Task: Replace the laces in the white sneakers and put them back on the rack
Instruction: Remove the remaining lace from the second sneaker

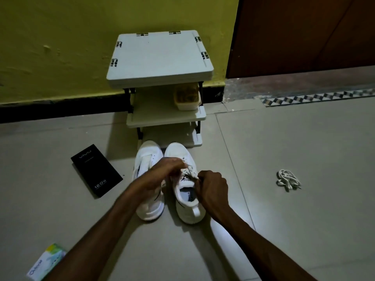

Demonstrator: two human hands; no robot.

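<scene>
White low-top fabric sneakers (150, 209) sat side by side on the grey tiled floor (284, 230). Toes pointed at the small white three-tier plastic rack (160, 57), just in front of its bottom shelf. Not on the rack yet.

Step in hand, my read: threading the flat white lace (189, 173) through the upper eyelets of the right sneaker (188, 207). Left sneaker (149, 157) showed no lace I could make out, so likely half the job or more was open.

Left grip (165, 169): bare hand, motion-blurred, fingers curled tight over the eyelet rows, holding the lace as far as I could tell.
Right grip (212, 187): fingers curled narrow, pinching a lace end just beside the tongue.

To do it well:
- pin the shoe with one grip; it looked light and would likely slide on tile
- keep the lace flat, no twist, before each eyelet
- even up both ends before the top row
- pull snug row by row, not all at once

Loose bundle of white laces (288, 179) lay on the floor well to the right; old set or new, couldn't tell. Black rectangular phone box (96, 171) lay left of the shoes, apart from them. Light was dim, so eyelets would be hard to see.
</scene>
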